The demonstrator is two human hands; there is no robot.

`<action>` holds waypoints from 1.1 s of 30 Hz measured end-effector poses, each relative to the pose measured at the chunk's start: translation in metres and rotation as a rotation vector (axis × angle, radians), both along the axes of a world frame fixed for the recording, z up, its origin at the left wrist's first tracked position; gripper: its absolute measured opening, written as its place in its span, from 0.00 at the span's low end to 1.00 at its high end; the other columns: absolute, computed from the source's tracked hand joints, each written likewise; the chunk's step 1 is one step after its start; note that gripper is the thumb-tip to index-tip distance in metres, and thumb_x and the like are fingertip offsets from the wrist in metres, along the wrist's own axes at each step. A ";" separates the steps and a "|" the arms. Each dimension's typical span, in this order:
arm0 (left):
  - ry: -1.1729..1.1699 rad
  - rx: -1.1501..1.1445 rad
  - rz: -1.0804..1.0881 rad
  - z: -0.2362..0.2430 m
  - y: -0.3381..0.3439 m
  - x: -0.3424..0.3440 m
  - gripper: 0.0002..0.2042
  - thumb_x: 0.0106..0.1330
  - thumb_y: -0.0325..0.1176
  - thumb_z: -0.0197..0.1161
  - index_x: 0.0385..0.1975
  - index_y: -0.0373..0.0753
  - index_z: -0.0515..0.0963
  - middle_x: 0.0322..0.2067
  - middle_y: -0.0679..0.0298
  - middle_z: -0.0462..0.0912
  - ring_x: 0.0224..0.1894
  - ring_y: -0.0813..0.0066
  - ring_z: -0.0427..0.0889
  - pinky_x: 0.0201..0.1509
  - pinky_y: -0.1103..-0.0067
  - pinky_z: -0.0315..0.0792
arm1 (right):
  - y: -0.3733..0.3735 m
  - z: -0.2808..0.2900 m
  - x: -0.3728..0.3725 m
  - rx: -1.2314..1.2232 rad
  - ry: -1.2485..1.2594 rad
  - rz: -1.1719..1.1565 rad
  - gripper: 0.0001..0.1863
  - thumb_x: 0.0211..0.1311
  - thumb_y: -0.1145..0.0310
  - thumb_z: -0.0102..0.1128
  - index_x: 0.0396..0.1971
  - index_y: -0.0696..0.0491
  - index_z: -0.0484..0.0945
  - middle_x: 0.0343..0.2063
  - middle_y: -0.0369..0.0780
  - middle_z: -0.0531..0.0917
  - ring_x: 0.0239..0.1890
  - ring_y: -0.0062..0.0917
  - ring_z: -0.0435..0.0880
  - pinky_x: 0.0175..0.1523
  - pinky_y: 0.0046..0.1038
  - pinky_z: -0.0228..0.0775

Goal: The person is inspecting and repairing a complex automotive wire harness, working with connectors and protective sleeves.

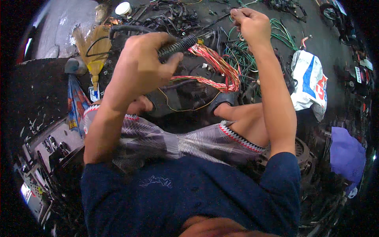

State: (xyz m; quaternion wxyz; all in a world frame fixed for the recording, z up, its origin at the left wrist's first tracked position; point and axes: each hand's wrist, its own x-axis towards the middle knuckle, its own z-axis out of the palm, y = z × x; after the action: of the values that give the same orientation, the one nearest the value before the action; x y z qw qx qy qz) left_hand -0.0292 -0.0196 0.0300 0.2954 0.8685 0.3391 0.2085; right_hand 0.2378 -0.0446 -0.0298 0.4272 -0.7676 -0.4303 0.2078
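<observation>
Corrugated black tubing (177, 46) sits in the left hand (144, 61), which is wrapped around it in a closed fist, thumb side toward the body. From the open end of this tubing a bundle of red-and-white striped wires (215, 63) comes out, bends downward and makes a loop just above the knees. One thin yellow wire (185, 107) hangs lower than the others and curves across the dark part below the loop.

The right hand (250, 24) is raised further from the body, with the fingers pressed together in a pinch on something thin — probably one wire, but it is too small to tell which one. Both forearms come from the lower edge, and the two hands are well apart from each other.

The person sits on the dark floor (316, 27) with knees bent, wearing patterned shorts (185, 142) and a dark blue shirt (189, 189). Behind the hands, toward the far edge of the floor, lies a big tangle of loose wiring — green wires (241, 55) under the right forearm and black cables (173, 19) further left. A small straw broom (94, 49) lies at the far left, with a white round lid (123, 8) just beyond it. At the right side a white bag with blue and red print (310, 83) lies on the floor, and a purple cloth (347, 154) is nearer to the body. At the left edge, close to the person, stands a grey metal device with knobs (47, 146).
</observation>
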 end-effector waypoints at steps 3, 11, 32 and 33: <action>-0.018 -0.105 0.069 0.001 0.009 -0.003 0.15 0.50 0.32 0.69 0.35 0.30 0.79 0.30 0.52 0.84 0.33 0.67 0.85 0.39 0.77 0.76 | -0.001 0.006 0.007 0.028 0.089 -0.029 0.07 0.57 0.70 0.62 0.28 0.59 0.82 0.21 0.34 0.81 0.21 0.15 0.74 0.25 0.19 0.65; -0.012 0.006 0.071 0.007 0.006 -0.006 0.16 0.49 0.34 0.70 0.36 0.31 0.79 0.28 0.52 0.84 0.32 0.69 0.84 0.39 0.77 0.76 | 0.008 0.005 0.028 0.188 0.339 -0.113 0.07 0.57 0.71 0.64 0.29 0.60 0.82 0.22 0.36 0.81 0.22 0.16 0.76 0.27 0.19 0.69; -0.089 -0.016 -0.254 0.014 -0.005 -0.011 0.15 0.37 0.34 0.74 0.21 0.36 0.76 0.17 0.56 0.74 0.19 0.62 0.75 0.23 0.75 0.68 | 0.013 0.021 -0.007 -0.069 0.135 -0.071 0.27 0.58 0.62 0.63 0.53 0.61 0.68 0.34 0.46 0.81 0.31 0.29 0.80 0.42 0.33 0.74; -0.080 -0.010 -0.239 0.010 -0.001 -0.014 0.15 0.37 0.34 0.74 0.21 0.36 0.76 0.17 0.56 0.74 0.19 0.62 0.75 0.23 0.75 0.68 | 0.008 0.016 -0.010 -0.064 0.143 -0.055 0.27 0.58 0.62 0.63 0.53 0.61 0.68 0.34 0.46 0.81 0.31 0.29 0.80 0.42 0.33 0.74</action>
State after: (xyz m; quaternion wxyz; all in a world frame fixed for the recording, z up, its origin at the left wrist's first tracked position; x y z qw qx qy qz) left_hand -0.0435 -0.0206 0.0404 0.3357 0.8922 0.2223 0.2045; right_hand 0.2279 -0.0364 -0.0134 0.4377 -0.7755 -0.3705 0.2640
